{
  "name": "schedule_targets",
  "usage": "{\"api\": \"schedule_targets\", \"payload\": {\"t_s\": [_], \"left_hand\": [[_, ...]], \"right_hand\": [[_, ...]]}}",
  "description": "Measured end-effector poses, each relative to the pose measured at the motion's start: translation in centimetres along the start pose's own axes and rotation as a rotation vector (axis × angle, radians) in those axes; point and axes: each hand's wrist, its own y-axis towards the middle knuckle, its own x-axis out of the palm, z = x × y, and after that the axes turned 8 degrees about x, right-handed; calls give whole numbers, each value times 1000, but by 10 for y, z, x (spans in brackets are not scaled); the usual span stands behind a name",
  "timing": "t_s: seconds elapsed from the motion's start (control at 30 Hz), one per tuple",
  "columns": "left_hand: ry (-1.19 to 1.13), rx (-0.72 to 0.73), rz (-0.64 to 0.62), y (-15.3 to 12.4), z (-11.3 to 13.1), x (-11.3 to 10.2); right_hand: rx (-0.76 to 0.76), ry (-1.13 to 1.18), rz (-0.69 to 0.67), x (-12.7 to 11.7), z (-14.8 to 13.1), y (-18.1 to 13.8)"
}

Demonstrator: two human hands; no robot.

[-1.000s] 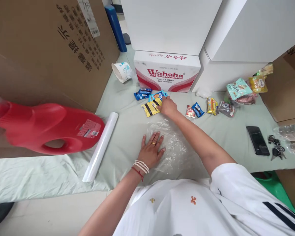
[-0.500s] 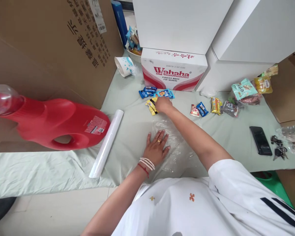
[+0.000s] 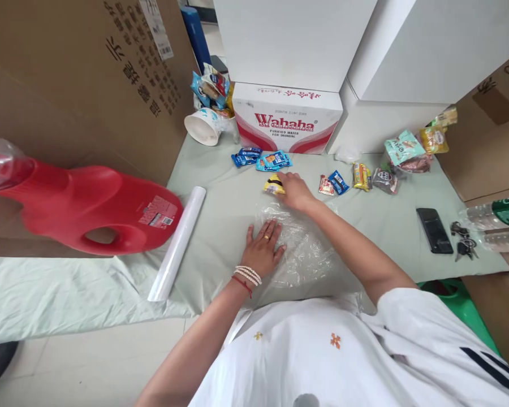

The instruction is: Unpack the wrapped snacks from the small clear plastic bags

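My left hand (image 3: 263,249) lies flat with fingers spread on a clear plastic bag (image 3: 305,249) spread on the pale green cloth (image 3: 220,226). My right hand (image 3: 294,189) reaches forward and is closed on yellow-and-black snack packets (image 3: 274,185), just beyond the bag's far edge. Blue snack packets (image 3: 263,160) lie a little further back, in front of a white and red Wahaha carton (image 3: 286,121).
A red detergent jug (image 3: 89,206) lies on its side at left beside a white roll (image 3: 178,243). More snack packets (image 3: 356,176) lie to the right, then a black phone (image 3: 434,230), keys (image 3: 462,247) and bottles (image 3: 492,212). Cardboard boxes (image 3: 89,73) and white cabinets (image 3: 343,51) stand behind.
My right hand has gathered the yellow-and-black packets and drawn them back toward the plastic bag. My left hand has stayed flat on the bag.
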Motion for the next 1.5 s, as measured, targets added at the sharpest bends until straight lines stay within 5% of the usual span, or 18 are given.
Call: {"api": "schedule_targets", "payload": {"t_s": [0.1,0.2,0.37,0.47,0.63,0.8,0.9,1.13,1.33,1.5], "left_hand": [[4,-7,17,0,2,0],[10,-6,14,0,2,1],[11,5,-8,2,-5,1],[2,20,48,-8,-7,-9],[-95,278,69,-47,-6,-25],[-180,328,-91,-67,-12,-17],[-283,152,-44,-56,-17,-21],[-552,-276,78,-10,-30,-47],[-339,-497,148,17,-36,-29],[-137,-554,126,24,-29,-17]], "right_hand": [[-209,53,-43,-22,44,-43],[-346,54,-135,-19,63,-84],[-304,-68,-182,18,53,-113],[-324,25,-102,19,57,-125],[-409,289,-53,10,100,-188],[-335,379,-53,46,132,-240],[-296,471,-7,46,132,-233],[-273,440,-80,-14,123,-154],[-22,69,-263,-14,119,-97],[-64,-114,-79,-22,92,-61]]}}
